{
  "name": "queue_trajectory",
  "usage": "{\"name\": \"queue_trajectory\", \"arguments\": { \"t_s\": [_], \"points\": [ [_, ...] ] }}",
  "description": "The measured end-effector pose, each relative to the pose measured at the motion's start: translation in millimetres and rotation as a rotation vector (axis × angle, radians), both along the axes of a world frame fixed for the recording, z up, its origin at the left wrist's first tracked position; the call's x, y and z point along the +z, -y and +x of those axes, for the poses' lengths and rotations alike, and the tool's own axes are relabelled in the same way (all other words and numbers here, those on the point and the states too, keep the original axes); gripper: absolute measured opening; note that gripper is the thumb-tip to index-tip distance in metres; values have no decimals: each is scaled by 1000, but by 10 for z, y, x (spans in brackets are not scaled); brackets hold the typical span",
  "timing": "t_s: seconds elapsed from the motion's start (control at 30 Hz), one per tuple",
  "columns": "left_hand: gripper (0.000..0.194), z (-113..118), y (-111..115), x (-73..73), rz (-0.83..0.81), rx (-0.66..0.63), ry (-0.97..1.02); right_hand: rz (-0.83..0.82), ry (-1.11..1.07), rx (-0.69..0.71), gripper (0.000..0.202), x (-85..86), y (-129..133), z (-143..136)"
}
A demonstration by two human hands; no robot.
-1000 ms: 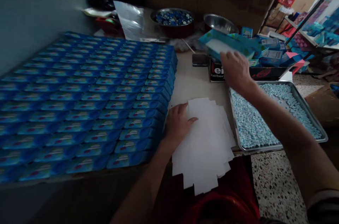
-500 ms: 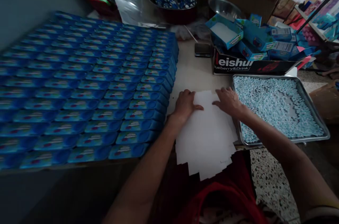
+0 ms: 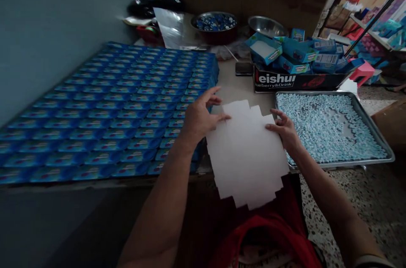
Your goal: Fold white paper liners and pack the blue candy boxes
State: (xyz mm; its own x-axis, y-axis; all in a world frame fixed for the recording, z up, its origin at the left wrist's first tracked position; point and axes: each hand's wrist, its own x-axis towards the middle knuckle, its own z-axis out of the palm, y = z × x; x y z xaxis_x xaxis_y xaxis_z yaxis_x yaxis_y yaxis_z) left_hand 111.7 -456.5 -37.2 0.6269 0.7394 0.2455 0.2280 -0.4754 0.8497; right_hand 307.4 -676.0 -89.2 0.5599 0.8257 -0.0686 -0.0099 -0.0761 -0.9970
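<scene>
White paper sheets lie fanned in an overlapping stack with stepped edges, hanging past the table's front edge over my lap. My left hand is at the upper left of the stack, thumb stretched over the paper and fingers spread apart. At the right edge, my right hand pinches the sheets, its thumb on top; the fingertips beyond the edge are partly hidden. Just left of my left hand stand rows of blue printed boxes. A metal tray of small pale-blue pieces lies right of my right hand.
Behind the tray, a black carton holds blue caramel boxes. A dark phone-like object lies beside it. Farther back are a bowl of blue-and-white pieces and a steel bowl. A wall borders the left.
My hands have moved apart, the left one leftward and off the top of the stack, the right one to the stack's right edge. The sheets are fanned wider. The camera view has shifted.
</scene>
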Motion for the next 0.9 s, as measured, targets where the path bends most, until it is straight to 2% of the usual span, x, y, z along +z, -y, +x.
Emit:
{"name": "queue_trajectory", "arguments": {
  "t_s": [0.1,0.17,0.2,0.27,0.4,0.47,0.6,0.7,0.8,0.87,0.9],
  "points": [
    [65,-62,62,-286,-277,-54,-15,30,-219,-59,71,-61,62,-30],
    [60,-75,120,-494,-400,-59,11,2,-145,-56,60,-122,76,-36],
    [58,-73,145,-568,-406,-54,18,-15,-63,-64,57,-147,79,-34],
    [50,-56,174,-628,-313,-35,1,-50,123,-86,57,-167,83,-29],
    [20,4,186,-544,88,28,-42,-146,387,-95,57,-81,87,-55],
    [11,30,214,-523,190,68,-58,-201,502,-100,51,-29,78,-82],
    [14,10,342,-582,81,130,-106,-253,602,-84,43,-37,49,-113],
    [18,-69,427,-559,-78,131,-61,-256,736,-66,50,-96,48,-142],
    [18,-100,431,-390,-166,77,46,-233,945,-79,63,-57,48,-186],
    [18,-43,382,-210,-143,92,126,-197,926,-189,72,62,32,-189],
    [18,7,346,-110,-116,110,162,-160,845,-251,76,144,19,-176]
  ]
}}
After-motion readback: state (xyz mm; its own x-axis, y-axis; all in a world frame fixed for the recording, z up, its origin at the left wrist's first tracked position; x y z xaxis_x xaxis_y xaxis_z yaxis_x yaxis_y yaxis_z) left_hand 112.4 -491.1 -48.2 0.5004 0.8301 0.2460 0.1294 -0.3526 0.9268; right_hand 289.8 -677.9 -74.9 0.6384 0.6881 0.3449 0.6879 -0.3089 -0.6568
